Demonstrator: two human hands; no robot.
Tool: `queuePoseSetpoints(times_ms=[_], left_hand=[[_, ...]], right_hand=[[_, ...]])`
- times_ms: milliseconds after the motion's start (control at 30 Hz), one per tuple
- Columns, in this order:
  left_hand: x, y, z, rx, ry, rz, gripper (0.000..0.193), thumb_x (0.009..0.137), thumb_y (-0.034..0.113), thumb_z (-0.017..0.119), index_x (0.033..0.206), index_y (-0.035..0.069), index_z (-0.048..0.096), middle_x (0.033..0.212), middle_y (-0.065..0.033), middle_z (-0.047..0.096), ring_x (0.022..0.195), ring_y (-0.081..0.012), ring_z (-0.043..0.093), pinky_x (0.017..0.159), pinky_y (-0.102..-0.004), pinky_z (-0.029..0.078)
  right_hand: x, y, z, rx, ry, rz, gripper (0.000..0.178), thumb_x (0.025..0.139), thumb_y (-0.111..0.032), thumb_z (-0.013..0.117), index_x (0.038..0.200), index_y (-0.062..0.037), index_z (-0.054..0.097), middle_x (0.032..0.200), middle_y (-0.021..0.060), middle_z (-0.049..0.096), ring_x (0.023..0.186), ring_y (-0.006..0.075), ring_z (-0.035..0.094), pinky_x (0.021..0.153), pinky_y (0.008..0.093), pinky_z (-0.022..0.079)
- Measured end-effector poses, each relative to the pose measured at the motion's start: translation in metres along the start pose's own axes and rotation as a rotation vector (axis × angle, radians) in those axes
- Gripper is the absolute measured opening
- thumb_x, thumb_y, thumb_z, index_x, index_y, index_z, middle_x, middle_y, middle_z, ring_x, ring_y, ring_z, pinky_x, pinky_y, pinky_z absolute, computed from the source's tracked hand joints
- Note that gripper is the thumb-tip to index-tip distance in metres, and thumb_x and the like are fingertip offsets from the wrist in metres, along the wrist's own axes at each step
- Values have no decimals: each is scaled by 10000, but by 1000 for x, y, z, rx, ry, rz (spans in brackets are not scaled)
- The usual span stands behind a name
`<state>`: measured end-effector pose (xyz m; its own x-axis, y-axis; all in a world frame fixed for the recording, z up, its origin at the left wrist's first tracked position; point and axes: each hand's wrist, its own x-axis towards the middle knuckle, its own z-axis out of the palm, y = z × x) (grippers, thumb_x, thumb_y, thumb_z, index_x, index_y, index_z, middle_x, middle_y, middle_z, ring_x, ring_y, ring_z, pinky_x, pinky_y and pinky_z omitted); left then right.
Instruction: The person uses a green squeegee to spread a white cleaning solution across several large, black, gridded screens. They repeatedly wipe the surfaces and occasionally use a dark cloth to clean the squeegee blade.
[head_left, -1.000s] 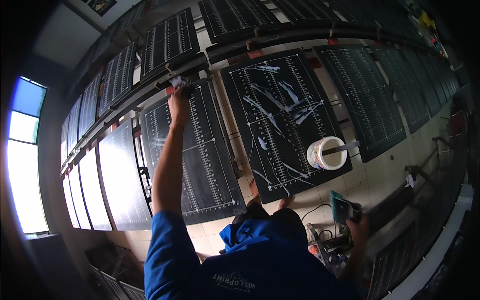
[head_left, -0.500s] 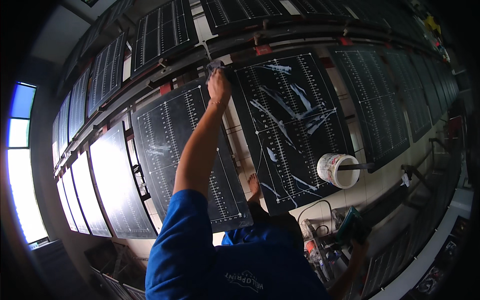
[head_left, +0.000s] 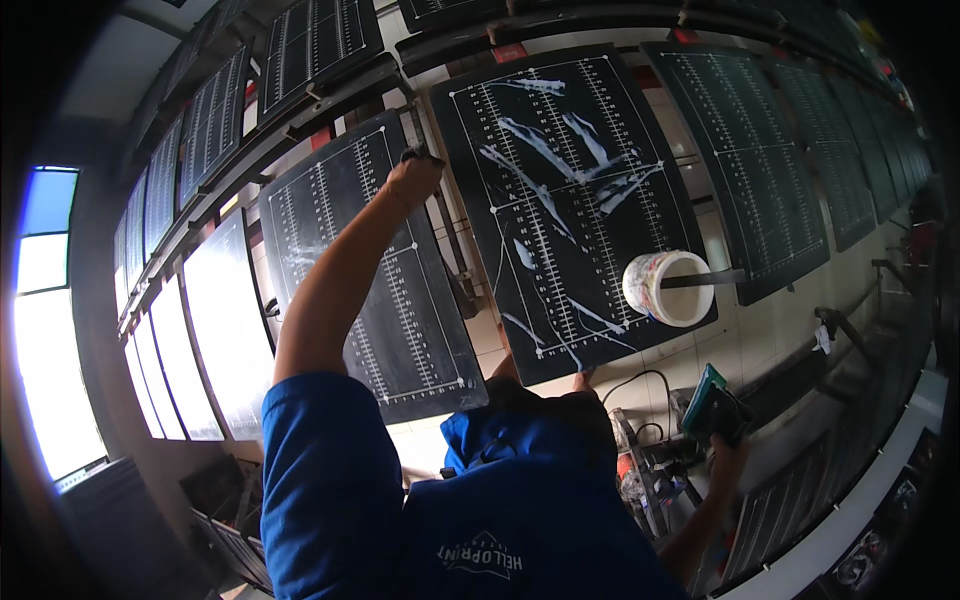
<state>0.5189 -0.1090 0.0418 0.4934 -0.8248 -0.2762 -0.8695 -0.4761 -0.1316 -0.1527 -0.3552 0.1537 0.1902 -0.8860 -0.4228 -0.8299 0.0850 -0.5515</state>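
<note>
Left hand [head_left: 415, 179], curled round dark rag [head_left: 420, 154], just dropped to side edge of ruled black panel [head_left: 400, 300], shifting work there; right hand [head_left: 727, 460] grips teal-edged tool [head_left: 708, 398].

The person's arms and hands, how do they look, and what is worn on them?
The left arm has a short blue sleeve and is bare below it. The right forearm is bare too; its sleeve is not clear. The left hand and right hand show no gloves.

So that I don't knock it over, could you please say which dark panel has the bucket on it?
The white-streaked panel, immediately right of the smudged panel by the left hand: only it carries the white bucket.
</note>
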Motion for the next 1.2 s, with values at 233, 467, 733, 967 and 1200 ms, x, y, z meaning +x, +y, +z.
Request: queuePoseSetpoints(times_ms=[233,467,733,967,1200], left_hand=[[-143,136,28,-297,-40,-100,255,849,-6,521,1075,50,623,949,-187,673,888,-371,689,725,-439,577],[-263,278,25,-539,16,-266,318,817,-56,502,1088,61,621,1012,-199,656,931,-421,649,772,-502,549],[-470,375,154,-796,95,-718,311,811,-25,469,977,41,724,864,-186,722,811,-351,700,688,-441,539],[-452,308,186,-1399,1067,-1779,287,802,3,450,989,-13,668,744,-54,624,623,-150,575,561,-321,467],[-313,328,130,-1124,1356,-1772,306,830,-5,402,1043,-59,614,822,-138,648,737,-274,595,726,-409,477]], right_hand=[[78,43,-33,176,-117,-122,462,757,-180,711,1143,61,633,1070,174,679,967,277,638,893,405,473],[124,44,-68,221,-184,-201,401,777,-97,672,1150,45,632,1032,109,671,928,198,616,880,347,469],[169,53,-60,364,-387,-273,401,756,-50,629,1149,32,634,1034,67,681,909,156,618,863,310,479],[144,-42,-73,105,-608,-479,378,739,-48,631,1103,53,651,994,70,693,888,159,635,860,305,492],[114,-112,-73,68,-643,-596,326,745,-10,648,1063,60,666,976,83,704,880,160,648,852,300,497]])
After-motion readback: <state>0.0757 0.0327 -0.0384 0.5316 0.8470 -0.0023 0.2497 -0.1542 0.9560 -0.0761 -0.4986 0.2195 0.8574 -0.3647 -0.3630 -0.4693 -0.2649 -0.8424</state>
